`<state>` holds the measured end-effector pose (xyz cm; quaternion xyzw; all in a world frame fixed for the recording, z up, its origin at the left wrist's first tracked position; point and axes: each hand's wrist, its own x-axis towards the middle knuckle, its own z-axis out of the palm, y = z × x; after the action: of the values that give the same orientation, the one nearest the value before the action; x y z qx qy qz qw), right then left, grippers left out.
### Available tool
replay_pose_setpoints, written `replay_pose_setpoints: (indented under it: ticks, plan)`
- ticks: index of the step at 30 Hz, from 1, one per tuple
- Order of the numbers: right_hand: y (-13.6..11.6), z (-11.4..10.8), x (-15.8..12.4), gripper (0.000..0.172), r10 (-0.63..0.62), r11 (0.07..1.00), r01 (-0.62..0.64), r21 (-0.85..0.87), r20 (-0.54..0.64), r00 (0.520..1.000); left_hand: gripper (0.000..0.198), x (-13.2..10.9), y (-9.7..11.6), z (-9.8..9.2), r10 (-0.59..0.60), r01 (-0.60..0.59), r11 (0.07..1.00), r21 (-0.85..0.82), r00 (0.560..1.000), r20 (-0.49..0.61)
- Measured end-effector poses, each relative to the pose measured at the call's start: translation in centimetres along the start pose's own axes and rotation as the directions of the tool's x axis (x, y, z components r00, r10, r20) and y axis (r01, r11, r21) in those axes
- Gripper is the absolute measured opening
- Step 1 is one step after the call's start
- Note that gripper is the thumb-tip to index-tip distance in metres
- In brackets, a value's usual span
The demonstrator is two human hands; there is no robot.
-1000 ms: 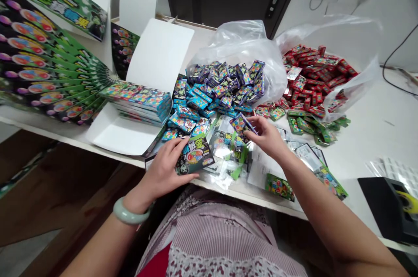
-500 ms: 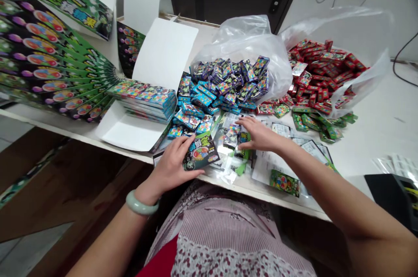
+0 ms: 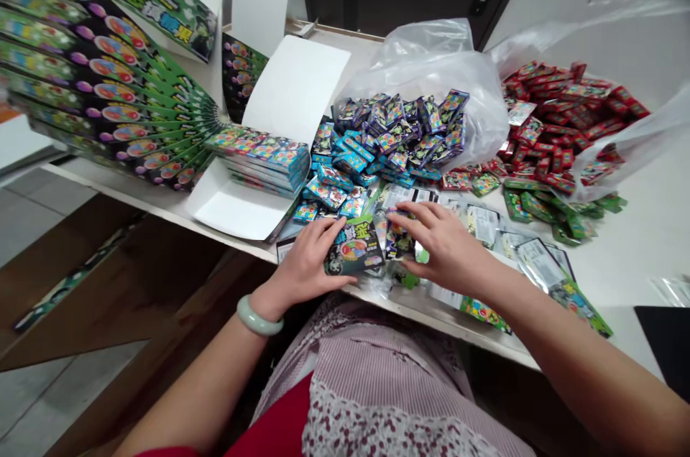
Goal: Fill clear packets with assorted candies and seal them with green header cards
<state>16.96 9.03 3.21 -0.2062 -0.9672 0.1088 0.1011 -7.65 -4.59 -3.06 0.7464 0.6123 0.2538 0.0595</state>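
My left hand (image 3: 308, 261) grips a flat black-and-green printed packet (image 3: 356, 248) between thumb and fingers at the table's front edge. Just right of it, the fingers and thumb of my right hand (image 3: 447, 248) close around a small purple printed box (image 3: 397, 240), its right part hidden by the fingers. Under and around both hands lie clear plastic packets with printed labels (image 3: 482, 223). Small blue boxes (image 3: 328, 191) lie loose beyond my left hand. Behind them purple boxes (image 3: 402, 126) are heaped at the mouth of a clear plastic bag (image 3: 479, 94).
On the right, red boxes (image 3: 566, 108) fill another clear bag (image 3: 647, 126), with green boxes (image 3: 539, 209) in front. To the left stands an open white carton (image 3: 237, 209) holding stacked printed packs (image 3: 269, 148). Fanned printed display cards (image 3: 118, 90) stand farther left.
My right hand has moved left and down onto the small purple box, bringing it against the packet's right edge. My left hand keeps hold of the packet. The view has shifted.
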Motion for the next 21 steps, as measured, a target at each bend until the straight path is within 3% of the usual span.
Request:
replay_pose_setpoints:
  ticks: [4, 8, 11, 14, 18, 21]
  plan:
    - [-0.6, 0.0, -0.1, 0.061, -0.114, 0.992, 0.107, 0.063, 0.119, 0.986, 0.098, -0.1, 0.6, -0.1, 0.047, -0.045, 0.998, -0.039, 0.997, 0.058]
    - [-0.5, 0.3, 0.4, 0.069, -0.185, 0.959, 0.155, 0.236, 0.110, 0.977, 0.100, -0.5, 1.3, -0.1, 0.043, -0.035, 0.995, -0.096, 0.996, 0.080]
    - [-1.2, 1.0, 0.6, 0.075, -0.102, 0.949, 0.100, 0.298, -0.009, 0.995, 0.103, -0.8, 1.2, 0.1, -0.009, 0.012, 0.997, -0.079, 0.999, 0.031]
    - [-2.5, 2.5, 0.3, 0.051, 0.024, 0.958, 0.009, 0.286, -0.109, 0.994, 0.102, -1.0, 0.9, 0.3, -0.050, 0.049, 0.998, -0.049, 0.999, -0.019]
    - [-2.9, 4.0, 0.9, 0.036, 0.093, 0.909, -0.045, 0.414, -0.097, 0.991, 0.105, -1.2, 0.5, 0.1, -0.047, 0.046, 0.996, -0.072, 0.999, -0.009]
    - [-1.4, 4.2, 3.5, 0.027, 0.226, 0.820, -0.139, 0.555, -0.091, 0.970, 0.104, -1.8, 0.0, -0.7, -0.083, 0.082, 0.995, -0.058, 0.996, -0.027]
